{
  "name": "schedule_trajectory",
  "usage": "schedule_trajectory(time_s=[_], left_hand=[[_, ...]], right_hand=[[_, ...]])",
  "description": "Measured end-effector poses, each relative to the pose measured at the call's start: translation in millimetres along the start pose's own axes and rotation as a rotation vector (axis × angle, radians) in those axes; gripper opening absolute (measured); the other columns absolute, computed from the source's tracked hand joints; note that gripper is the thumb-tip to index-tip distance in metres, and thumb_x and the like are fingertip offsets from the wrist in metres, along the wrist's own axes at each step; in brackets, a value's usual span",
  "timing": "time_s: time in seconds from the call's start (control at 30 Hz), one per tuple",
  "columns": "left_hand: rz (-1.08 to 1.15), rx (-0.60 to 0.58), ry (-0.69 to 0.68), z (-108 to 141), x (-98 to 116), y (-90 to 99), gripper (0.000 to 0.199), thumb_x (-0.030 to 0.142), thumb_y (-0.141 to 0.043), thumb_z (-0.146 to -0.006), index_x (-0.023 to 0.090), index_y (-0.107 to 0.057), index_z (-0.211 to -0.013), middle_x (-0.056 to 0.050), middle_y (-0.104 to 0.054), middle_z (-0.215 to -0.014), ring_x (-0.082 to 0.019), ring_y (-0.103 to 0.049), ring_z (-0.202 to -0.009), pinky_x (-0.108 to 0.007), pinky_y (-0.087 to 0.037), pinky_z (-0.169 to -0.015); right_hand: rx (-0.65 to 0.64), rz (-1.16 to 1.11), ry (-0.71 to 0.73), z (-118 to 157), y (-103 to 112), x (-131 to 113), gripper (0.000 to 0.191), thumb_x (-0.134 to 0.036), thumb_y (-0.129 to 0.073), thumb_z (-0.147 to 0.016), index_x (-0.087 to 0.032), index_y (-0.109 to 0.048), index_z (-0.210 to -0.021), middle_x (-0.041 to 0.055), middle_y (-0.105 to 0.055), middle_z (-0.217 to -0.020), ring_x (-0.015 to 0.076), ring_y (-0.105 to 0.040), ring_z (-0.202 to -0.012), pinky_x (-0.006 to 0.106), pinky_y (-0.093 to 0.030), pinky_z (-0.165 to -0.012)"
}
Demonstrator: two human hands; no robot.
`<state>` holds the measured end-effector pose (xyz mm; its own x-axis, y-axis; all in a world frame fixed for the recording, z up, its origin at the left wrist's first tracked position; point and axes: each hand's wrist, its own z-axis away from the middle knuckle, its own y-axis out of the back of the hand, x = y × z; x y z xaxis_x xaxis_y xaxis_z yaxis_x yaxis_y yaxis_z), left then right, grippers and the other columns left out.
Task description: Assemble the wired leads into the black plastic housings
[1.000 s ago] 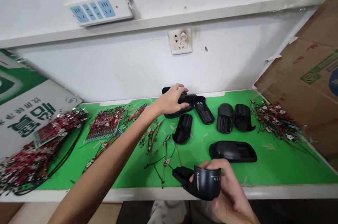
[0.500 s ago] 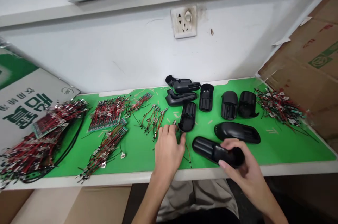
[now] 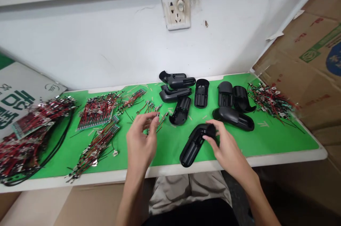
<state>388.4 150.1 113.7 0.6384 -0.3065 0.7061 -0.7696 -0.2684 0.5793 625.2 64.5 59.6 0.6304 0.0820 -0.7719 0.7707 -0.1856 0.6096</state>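
Note:
My right hand (image 3: pixel 226 144) grips the upper end of a bent black plastic housing (image 3: pixel 192 146), whose open hollow side faces up near the mat's front edge. To its left my left hand (image 3: pixel 142 137) is raised over the green mat (image 3: pixel 165 151), thumb and forefinger pinched together at a small wired circuit part (image 3: pixel 157 114). Loose wired parts (image 3: pixel 150 106) lie just behind that hand. Another open black housing (image 3: pixel 181 111) rests between and beyond my hands. A closer black housing (image 3: pixel 233 118) lies on its side behind my right hand.
Bundles of red-wired boards (image 3: pixel 97 110) cover the left of the mat, with a larger heap (image 3: pixel 29 140) at far left. More black housings (image 3: pixel 201 93) stand toward the wall. A wire pile (image 3: pixel 271 101) lies right, beside a cardboard box (image 3: pixel 306 76).
My left hand has moved left and lifted, turning its pinch upward. The housing in my right hand has swung to a steeper angle and shifted left. The camera view has shifted too.

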Motion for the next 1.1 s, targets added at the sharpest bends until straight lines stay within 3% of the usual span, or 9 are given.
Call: schedule_trajectory(time_s=[0.07,0.13,0.2,0.27,0.4,0.47,0.57,0.7,1.1], left_hand=[[-0.109,0.166,-0.215,7,7,7.1,0.016,0.022,-0.063,-0.096,0.024,-0.072,-0.108,-0.004,-0.071,-0.102,-0.016,-0.068,-0.089,-0.029,-0.054,-0.078],[-0.248,0.258,-0.460,15,12,9.5,0.031,0.009,-0.065,-0.091,0.027,-0.072,-0.116,-0.004,-0.071,-0.106,-0.015,-0.067,-0.093,-0.029,-0.053,-0.084],[-0.303,0.240,-0.624,24,13,7.7,0.046,0.000,-0.067,-0.087,0.026,-0.068,-0.124,-0.005,-0.072,-0.109,-0.015,-0.067,-0.094,-0.031,-0.052,-0.086],[-0.271,0.151,-0.694,34,12,2.6,0.051,-0.005,-0.066,-0.084,0.023,-0.065,-0.127,-0.007,-0.072,-0.110,-0.016,-0.067,-0.095,-0.034,-0.051,-0.088],[-0.247,-0.111,-0.674,58,11,-15.2,0.042,-0.006,-0.060,-0.086,0.018,-0.065,-0.120,-0.010,-0.071,-0.115,-0.021,-0.063,-0.102,-0.040,-0.048,-0.088],[-0.304,-0.164,-0.604,68,12,-26.5,0.035,-0.003,-0.059,-0.087,0.020,-0.067,-0.112,-0.011,-0.069,-0.123,-0.025,-0.060,-0.110,-0.043,-0.048,-0.090],[-0.324,-0.141,-0.527,75,14,-42.2,0.028,0.002,-0.062,-0.088,0.022,-0.068,-0.105,-0.011,-0.063,-0.135,-0.031,-0.053,-0.126,-0.049,-0.046,-0.097],[-0.297,-0.119,-0.506,74,17,-52.7,0.021,0.006,-0.061,-0.090,0.022,-0.068,-0.102,-0.012,-0.061,-0.137,-0.032,-0.049,-0.134,-0.052,-0.044,-0.102],[-0.311,-0.146,-0.519,67,18,-51.1,0.019,0.007,-0.060,-0.092,0.022,-0.069,-0.100,-0.012,-0.062,-0.136,-0.033,-0.050,-0.134,-0.052,-0.043,-0.100]], right_hand=[[0.011,0.001,-0.016,-1,-7,-1,0.034,-0.037,-0.050,-0.105,-0.024,-0.044,-0.136,0.0121,-0.064,-0.123,0.0304,-0.066,-0.111,0.046,-0.055,-0.092],[0.032,0.005,-0.038,0,-13,-4,0.033,-0.038,-0.052,-0.103,-0.023,-0.045,-0.132,0.0116,-0.065,-0.115,0.0300,-0.067,-0.102,0.045,-0.056,-0.086],[0.069,0.005,-0.037,0,-18,-8,0.038,-0.038,-0.055,-0.101,-0.023,-0.043,-0.134,0.0118,-0.064,-0.114,0.0302,-0.067,-0.100,0.045,-0.056,-0.085],[0.084,0.013,-0.009,0,-20,-12,0.043,-0.035,-0.056,-0.099,-0.024,-0.042,-0.139,0.0128,-0.061,-0.121,0.0312,-0.065,-0.108,0.046,-0.055,-0.090],[0.077,0.025,0.005,-1,-23,-15,0.036,-0.033,-0.050,-0.102,-0.026,-0.047,-0.137,0.0130,-0.057,-0.128,0.0311,-0.062,-0.118,0.048,-0.053,-0.099],[0.088,0.010,-0.006,1,-25,-13,0.035,-0.033,-0.051,-0.102,-0.025,-0.047,-0.135,0.0131,-0.058,-0.128,0.0308,-0.062,-0.118,0.048,-0.053,-0.098],[0.075,0.009,-0.006,6,-28,-8,0.041,-0.032,-0.053,-0.101,-0.023,-0.041,-0.139,0.0138,-0.060,-0.130,0.0311,-0.061,-0.119,0.049,-0.053,-0.098],[0.072,0.042,0.006,11,-30,-7,0.051,-0.029,-0.051,-0.100,-0.022,-0.033,-0.148,0.0155,-0.055,-0.142,0.0325,-0.057,-0.126,0.052,-0.050,-0.104],[0.071,0.071,0.053,11,-27,-13,0.053,-0.021,-0.052,-0.098,-0.026,-0.034,-0.148,0.0092,-0.057,-0.139,0.0275,-0.057,-0.124,0.048,-0.049,-0.104]])
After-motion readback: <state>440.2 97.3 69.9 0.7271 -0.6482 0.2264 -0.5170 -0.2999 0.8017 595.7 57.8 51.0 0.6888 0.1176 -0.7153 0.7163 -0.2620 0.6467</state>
